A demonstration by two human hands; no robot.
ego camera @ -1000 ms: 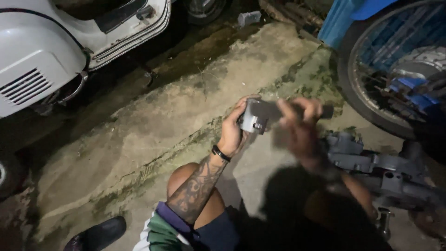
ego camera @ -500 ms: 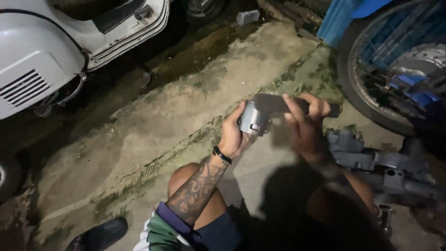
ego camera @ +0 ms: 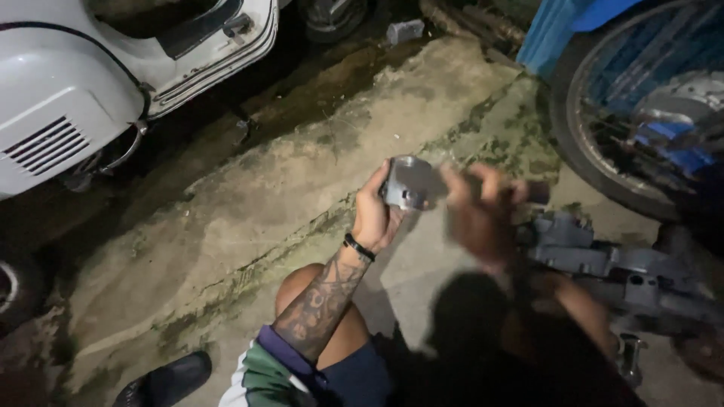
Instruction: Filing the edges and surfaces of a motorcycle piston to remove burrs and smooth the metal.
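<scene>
Scanning from the white scooter [ego camera: 68,98] across the cracked concrete [ego camera: 249,218], we found our left hand [ego camera: 373,215] clenched around a small grey metal part [ego camera: 407,183], held up above our knee. Just right of it our right hand [ego camera: 479,215] was blurred, fingers curled at a dark stub [ego camera: 537,192] pointing rightward; whether it gripped, we couldn't tell. Beyond lay a grey casting [ego camera: 603,260] and a spoked wheel [ego camera: 603,166].

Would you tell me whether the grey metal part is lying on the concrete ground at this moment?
No, the grey metal part is held up off the concrete ground in the left hand, with the blurred right hand beside it.
</scene>
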